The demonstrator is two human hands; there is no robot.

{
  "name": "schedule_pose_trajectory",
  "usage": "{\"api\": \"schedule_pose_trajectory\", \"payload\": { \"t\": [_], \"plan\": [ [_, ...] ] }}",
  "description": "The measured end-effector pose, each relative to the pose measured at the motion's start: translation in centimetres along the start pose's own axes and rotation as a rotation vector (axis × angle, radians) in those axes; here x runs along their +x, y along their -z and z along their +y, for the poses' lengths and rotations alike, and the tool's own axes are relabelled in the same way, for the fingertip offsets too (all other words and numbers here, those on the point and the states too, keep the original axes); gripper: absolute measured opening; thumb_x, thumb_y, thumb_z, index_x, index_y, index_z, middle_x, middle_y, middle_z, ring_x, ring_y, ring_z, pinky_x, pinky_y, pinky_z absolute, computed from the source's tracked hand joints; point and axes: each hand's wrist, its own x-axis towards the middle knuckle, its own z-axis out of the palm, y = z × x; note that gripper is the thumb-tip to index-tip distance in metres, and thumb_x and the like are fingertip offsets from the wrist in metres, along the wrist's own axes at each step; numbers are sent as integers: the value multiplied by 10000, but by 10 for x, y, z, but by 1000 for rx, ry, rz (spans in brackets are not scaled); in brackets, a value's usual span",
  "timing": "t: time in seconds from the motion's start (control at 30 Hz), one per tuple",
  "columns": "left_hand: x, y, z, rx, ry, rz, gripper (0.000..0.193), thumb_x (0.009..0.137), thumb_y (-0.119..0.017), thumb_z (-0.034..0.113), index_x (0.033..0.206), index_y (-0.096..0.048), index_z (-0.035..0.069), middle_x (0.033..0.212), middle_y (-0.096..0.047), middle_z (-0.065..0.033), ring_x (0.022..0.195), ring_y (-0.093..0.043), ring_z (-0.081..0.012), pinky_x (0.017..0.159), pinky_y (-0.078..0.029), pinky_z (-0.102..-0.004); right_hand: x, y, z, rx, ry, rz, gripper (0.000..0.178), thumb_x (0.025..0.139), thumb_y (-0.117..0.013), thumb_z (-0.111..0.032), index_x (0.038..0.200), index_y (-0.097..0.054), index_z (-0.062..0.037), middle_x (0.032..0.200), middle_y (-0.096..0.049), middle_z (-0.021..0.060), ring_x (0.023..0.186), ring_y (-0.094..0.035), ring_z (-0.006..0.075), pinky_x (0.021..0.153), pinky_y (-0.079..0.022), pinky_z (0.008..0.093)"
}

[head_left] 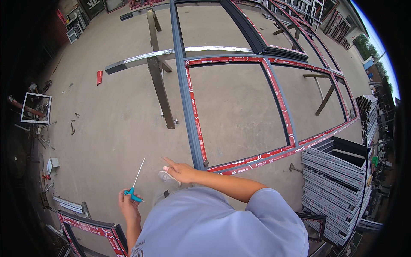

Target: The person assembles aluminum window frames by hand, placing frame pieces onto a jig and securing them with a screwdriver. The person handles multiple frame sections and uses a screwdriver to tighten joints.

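While the grey window frame with red strips is lying on a long beam carried by a trestle, the worker is standing by its near-left corner. Right hand is hovering near that corner, fingers extended, holding nothing. Left hand is wrapping firmly round the handle of a turquoise T-handle driver, left of the frame, shaft pointing forward. Step in hand: probably holding the tool ready, nothing being driven. Any next move is likely calling for steering the tip clear of the strips.
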Motion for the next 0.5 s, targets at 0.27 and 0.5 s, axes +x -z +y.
{"api": "schedule_pose_trajectory", "payload": {
  "t": [0.27, 0.5],
  "plan": [
    [142, -40, 54, 191, 123, -391, 188, 927, -473, 119, 1059, -578, 35, 812, -533, -37, 664, -520, -121, 582, -464, -287, 0, -1, 73, -267, -243, 611, 674, 984, -621, -390, 1472, -467, 50, 1366, -590, 254, 1223, -597, 413, 1049, -478, 466],
    [258, -64, 113, 249, 132, -613, 113, 908, -514, 105, 980, -579, 45, 759, -468, 5, 570, -399, -52, 479, -286, -223, 54, -29, 75, -416, -400, 1076, 627, 878, -745, -300, 1375, -566, 39, 1430, -510, 264, 1313, -482, 445, 1113, -410, 514]
  ]
}}
